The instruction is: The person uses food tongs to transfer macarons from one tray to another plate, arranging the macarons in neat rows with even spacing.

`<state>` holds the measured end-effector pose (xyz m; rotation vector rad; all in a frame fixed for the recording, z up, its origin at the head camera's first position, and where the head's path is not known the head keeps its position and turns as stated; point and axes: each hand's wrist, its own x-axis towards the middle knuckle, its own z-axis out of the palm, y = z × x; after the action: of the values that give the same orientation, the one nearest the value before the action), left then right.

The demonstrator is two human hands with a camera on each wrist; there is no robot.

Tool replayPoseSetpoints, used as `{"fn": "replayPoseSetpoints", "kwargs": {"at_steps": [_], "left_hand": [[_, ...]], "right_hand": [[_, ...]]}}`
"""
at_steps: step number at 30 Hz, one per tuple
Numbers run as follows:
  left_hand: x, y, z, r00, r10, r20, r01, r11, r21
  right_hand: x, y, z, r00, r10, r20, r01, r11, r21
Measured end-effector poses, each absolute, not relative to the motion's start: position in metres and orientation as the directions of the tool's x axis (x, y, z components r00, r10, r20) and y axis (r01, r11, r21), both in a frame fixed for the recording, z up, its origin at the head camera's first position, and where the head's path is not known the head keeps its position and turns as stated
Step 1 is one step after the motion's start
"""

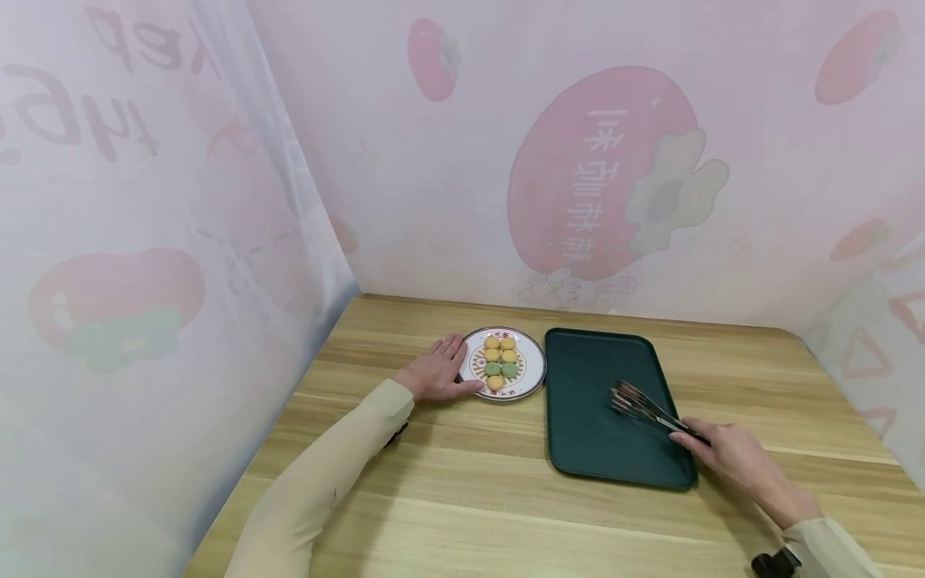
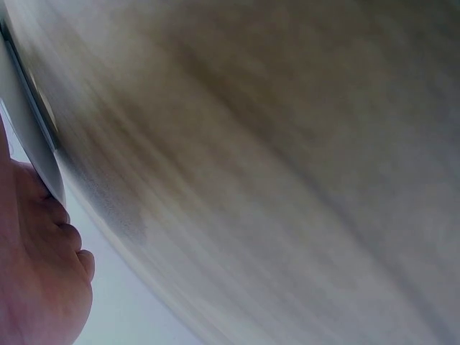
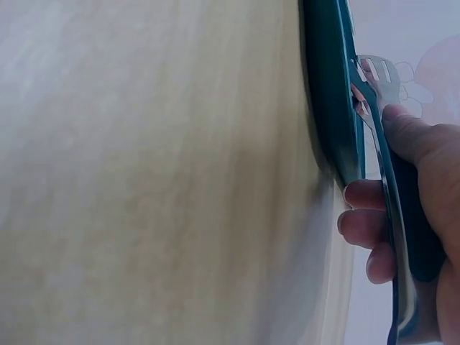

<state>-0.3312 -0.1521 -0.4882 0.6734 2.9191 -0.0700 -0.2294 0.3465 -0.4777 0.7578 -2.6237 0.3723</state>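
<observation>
My left hand (image 1: pixel 437 373) rests against the left rim of a round white plate (image 1: pixel 531 365), fingers and thumb spread along its edge. On the plate lie several small round yellow pastries (image 1: pixel 495 384) and a pair of green ones (image 1: pixel 509 370). To the plate's right is a dark green rectangular tray (image 1: pixel 585 425). My right hand (image 1: pixel 737 461) grips metal serving tongs (image 1: pixel 654 411) with dark handles, at the tray's lower right edge. Their fork-like ends hang over the tray, blurred, with no pastry visible between them. In the right wrist view, fingers and thumb wrap the tongs' handles (image 3: pixel 410 223).
Everything stands on a light wooden table (image 1: pixel 462 498). A pale pink curtain (image 1: pixel 433 201) with strawberry prints rises behind it, and another white sheet (image 1: pixel 144 385) hangs along the left side. The plate and the tray lie side by side, close together.
</observation>
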Motion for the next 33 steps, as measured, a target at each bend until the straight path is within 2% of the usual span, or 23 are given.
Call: {"fn": "replayPoseSetpoints", "kwargs": {"at_steps": [7, 17, 27, 33], "left_hand": [[-0.33, -0.152, -0.484, -0.886, 0.438, -0.155, 0.443, 0.896, 0.0], [-0.329, -0.152, -0.483, -0.885, 0.44, -0.151, 0.444, 0.896, 0.005], [-0.33, -0.152, -0.484, -0.884, 0.443, -0.149, 0.447, 0.894, 0.006], [-0.33, -0.152, -0.486, -0.886, 0.44, -0.15, 0.446, 0.895, -0.009]], "right_hand": [[-0.233, 0.342, -0.474, -0.791, -0.453, 0.412, -0.546, 0.825, -0.142], [-0.239, 0.334, -0.466, -0.767, -0.471, 0.435, -0.57, 0.812, -0.125], [-0.247, 0.315, -0.459, -0.81, -0.467, 0.354, -0.545, 0.822, -0.163], [-0.251, 0.303, -0.456, -0.803, -0.494, 0.334, -0.568, 0.804, -0.175]]}}
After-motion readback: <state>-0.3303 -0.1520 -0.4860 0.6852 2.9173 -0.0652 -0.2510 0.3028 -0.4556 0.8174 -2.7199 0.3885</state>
